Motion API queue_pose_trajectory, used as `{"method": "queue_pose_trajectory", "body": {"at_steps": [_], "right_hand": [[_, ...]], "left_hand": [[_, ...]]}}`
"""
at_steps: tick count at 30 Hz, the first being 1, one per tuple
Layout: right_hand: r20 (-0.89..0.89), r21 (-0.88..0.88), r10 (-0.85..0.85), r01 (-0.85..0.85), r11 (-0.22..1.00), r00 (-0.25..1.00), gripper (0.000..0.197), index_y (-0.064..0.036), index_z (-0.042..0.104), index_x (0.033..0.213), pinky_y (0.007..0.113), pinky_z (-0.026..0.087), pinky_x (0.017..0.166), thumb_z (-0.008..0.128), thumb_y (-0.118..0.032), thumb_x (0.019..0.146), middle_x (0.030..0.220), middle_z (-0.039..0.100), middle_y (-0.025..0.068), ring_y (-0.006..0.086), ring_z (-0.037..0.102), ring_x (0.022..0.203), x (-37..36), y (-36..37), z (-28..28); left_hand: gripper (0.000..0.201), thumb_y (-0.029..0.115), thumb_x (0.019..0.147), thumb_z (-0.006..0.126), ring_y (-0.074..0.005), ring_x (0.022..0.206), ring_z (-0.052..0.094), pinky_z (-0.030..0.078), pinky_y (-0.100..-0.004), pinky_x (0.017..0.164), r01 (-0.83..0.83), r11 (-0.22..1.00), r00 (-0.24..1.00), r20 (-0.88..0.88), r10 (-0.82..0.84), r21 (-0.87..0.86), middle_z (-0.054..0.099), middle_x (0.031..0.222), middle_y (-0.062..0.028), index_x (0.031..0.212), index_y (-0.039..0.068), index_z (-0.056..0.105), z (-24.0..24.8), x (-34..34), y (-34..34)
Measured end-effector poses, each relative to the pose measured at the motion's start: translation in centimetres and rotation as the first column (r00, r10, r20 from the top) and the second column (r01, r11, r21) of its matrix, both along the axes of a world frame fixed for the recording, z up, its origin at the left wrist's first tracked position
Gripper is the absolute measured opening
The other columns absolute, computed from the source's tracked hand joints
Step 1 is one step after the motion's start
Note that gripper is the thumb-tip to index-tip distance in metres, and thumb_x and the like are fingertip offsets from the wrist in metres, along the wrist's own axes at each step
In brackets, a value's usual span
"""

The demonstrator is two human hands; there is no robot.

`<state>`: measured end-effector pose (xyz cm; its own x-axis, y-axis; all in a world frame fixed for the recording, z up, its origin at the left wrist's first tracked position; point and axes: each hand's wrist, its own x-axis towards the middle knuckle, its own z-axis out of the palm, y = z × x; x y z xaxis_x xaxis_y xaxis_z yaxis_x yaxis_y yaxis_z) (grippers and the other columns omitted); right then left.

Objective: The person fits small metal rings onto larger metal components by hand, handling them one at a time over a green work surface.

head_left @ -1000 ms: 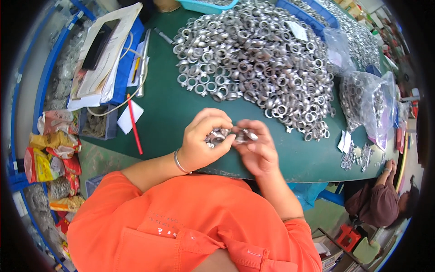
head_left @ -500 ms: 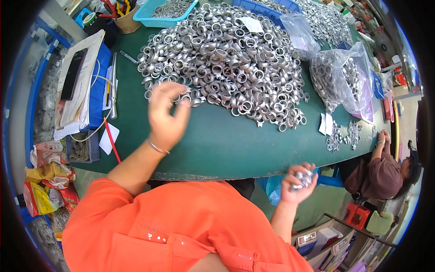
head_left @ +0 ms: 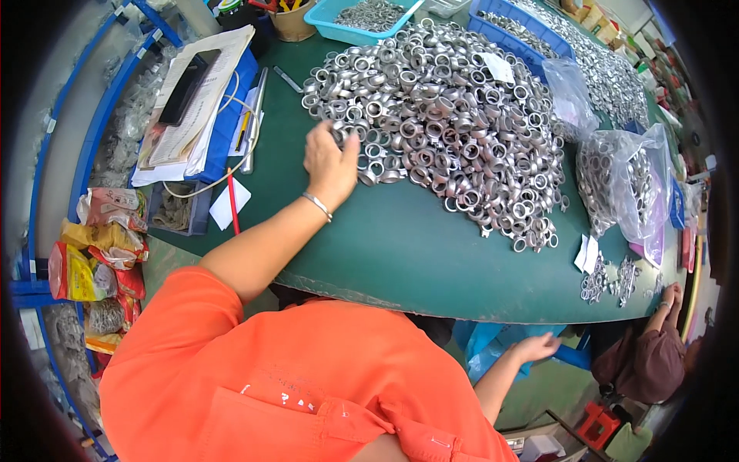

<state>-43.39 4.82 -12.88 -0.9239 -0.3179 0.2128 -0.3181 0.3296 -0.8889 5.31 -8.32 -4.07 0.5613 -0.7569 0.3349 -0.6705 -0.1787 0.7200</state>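
A big heap of silvery metal rings (head_left: 462,123) lies on the green table (head_left: 400,254). At its near left edge my left hand (head_left: 331,163), with a bangle on the wrist, curls its fingers and thumb round a few of the rings. My right hand (head_left: 536,348) is beyond the table's front edge, beside a light-blue plastic bag (head_left: 486,339). Its fingers are stretched out, and no rings show in it.
On the left are a blue tray (head_left: 223,138) with papers and a phone (head_left: 187,86), and a red stick (head_left: 232,202). Ring-filled plastic bags (head_left: 616,181) and small ring groups lie at right. A co-worker (head_left: 643,362) sits there. Blue bins (head_left: 362,32) stand behind.
My left hand has closed round rings at the heap's edge. The cluster of rings in my right hand is gone from sight, and that hand has opened. The view has shifted.
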Motion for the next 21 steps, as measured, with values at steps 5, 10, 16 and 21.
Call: {"method": "queue_pose_trajectory", "body": {"at_steps": [5,10,16,21], "right_hand": [[-0.275,-0.105,0.567,-0.61,0.785,0.777,0.017,0.0028,0.056,0.102,0.029,0.044,0.08,0.053,0.0,0.085,0.096,0.057,0.0101,0.0171,0.053,0.086,11.5,-6.0,12.3],[-0.157,0.278,0.977,-0.943,0.182,0.142,0.023,-0.0014,0.059,0.098,0.036,0.048,0.069,0.065,-0.01,0.077,0.094,0.055,0.0161,0.0312,0.057,0.076,23.9,-9.6,14.1],[-0.268,0.413,0.962,-0.908,0.072,-0.045,0.023,0.0012,0.058,0.095,0.04,0.046,0.072,0.058,0.005,0.073,0.095,0.053,0.0155,0.0351,0.055,0.085,24.6,-10.8,13.0],[-0.405,0.553,0.911,-0.815,0.176,-0.078,0.017,-0.002,0.06,0.085,0.039,0.045,0.066,0.061,0.002,0.069,0.086,0.053,0.0111,0.0323,0.052,0.08,23.3,-9.9,12.8]], "left_hand": [[0.041,0.025,0.084,0.056,-0.0344,0.111,0.038,0.029,-0.0443,0.095,0.242,0.966,0.968,-0.087,-0.234,0.093,0.04,0.118,-0.0177,0.115,0.003,0.042,0.8,-4.7,3.1],[0.033,0.013,0.085,0.052,-0.0322,0.113,0.039,0.029,-0.0373,0.1,0.429,0.902,0.882,-0.192,-0.431,-0.055,0.039,0.119,-0.0187,0.113,-0.001,0.043,1.0,-7.6,4.9],[0.029,0.006,0.088,0.05,-0.0182,0.105,0.047,0.038,-0.0297,0.093,0.584,0.801,0.598,-0.597,-0.535,-0.133,0.048,0.113,-0.0101,0.115,-0.001,0.043,1.1,-6.4,6.3],[0.028,0.003,0.086,0.052,-0.0138,0.101,0.049,0.041,-0.0261,0.088,0.54,0.824,0.541,-0.679,-0.497,-0.172,0.049,0.111,-0.0077,0.113,0.001,0.045,1.9,-5.0,6.8]]}}
